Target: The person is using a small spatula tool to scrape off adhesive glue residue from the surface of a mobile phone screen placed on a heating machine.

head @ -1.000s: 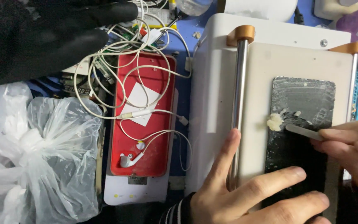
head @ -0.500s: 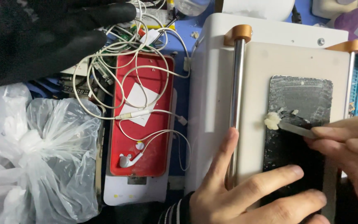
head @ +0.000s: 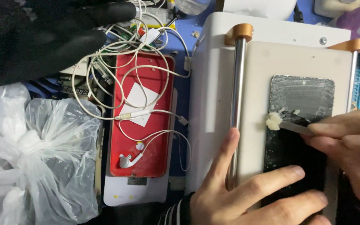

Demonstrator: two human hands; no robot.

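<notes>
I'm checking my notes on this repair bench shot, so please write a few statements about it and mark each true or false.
1. The right hand holds a thin flat blade against the dark glass panel. True.
2. The left hand is lifted clear of the white machine. False: its fingers rest on the panel and beside the metal rod.
3. A lump of pale residue sits at the blade's tip. True.
4. The red tray holds a pair of scissors. False: white earphone cables lie across it.
5. A crumpled clear plastic bag lies left of the tray. True.
</notes>
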